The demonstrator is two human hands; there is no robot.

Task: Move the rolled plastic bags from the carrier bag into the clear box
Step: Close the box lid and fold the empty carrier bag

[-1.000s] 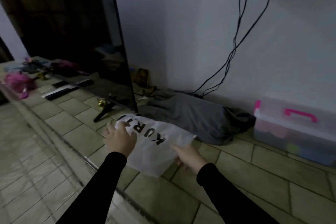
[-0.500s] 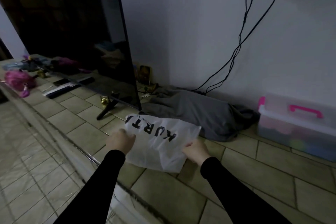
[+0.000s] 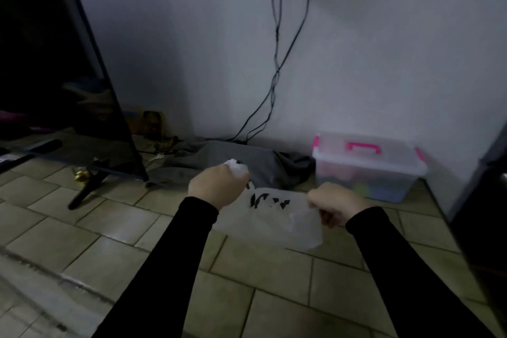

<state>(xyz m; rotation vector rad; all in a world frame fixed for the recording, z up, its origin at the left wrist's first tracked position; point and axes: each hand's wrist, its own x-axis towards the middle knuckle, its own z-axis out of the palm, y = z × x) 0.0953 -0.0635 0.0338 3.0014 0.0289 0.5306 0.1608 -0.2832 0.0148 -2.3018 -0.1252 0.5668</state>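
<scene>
A white carrier bag (image 3: 274,217) with black lettering hangs lifted above the tiled ledge, held between both hands. My left hand (image 3: 216,186) grips its bunched left end, with crumpled plastic sticking out above the fist. My right hand (image 3: 334,206) grips the bag's right edge. The rolled plastic bags inside cannot be seen. The clear box (image 3: 367,170) with pink handle and clips stands closed against the wall, to the right and beyond my right hand; coloured shapes show through its side.
A grey cloth (image 3: 247,164) lies bunched against the wall behind the bag. A large dark television (image 3: 55,77) on a black stand fills the left. Cables (image 3: 277,63) hang down the wall. A dark object (image 3: 482,214) stands at the right edge.
The carrier bag has been lifted off the tiles and carried right, toward the clear box. Both hands went from resting on its edges to gripping them in fists. The view swung right.
</scene>
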